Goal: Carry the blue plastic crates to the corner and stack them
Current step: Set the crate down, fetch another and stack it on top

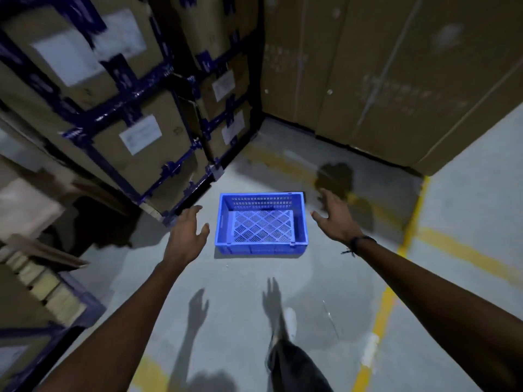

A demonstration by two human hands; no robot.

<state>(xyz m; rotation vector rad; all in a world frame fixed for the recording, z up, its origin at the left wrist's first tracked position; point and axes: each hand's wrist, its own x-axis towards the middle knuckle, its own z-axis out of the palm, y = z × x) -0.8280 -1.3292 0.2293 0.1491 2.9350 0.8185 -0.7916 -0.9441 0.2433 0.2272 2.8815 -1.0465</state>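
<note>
Bare floor (240,278) rings the empty, perforated blue crate (261,223) near the boxed corner, left hand (185,232) and right hand (334,219) flanking it, fingers spread, holding nothing.

Bare floor (254,278) flanks the crate (261,222); stacked cartons (135,131) crowd its far-left corner.

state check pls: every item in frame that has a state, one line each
blue crate: upright on the floor, empty, not held, nothing stacked on it
left hand: open, empty, left of the crate, not touching
right hand: open, fingers spread, empty, right of the crate, not touching
cardboard boxes: closed, stacked in blue racking
</note>
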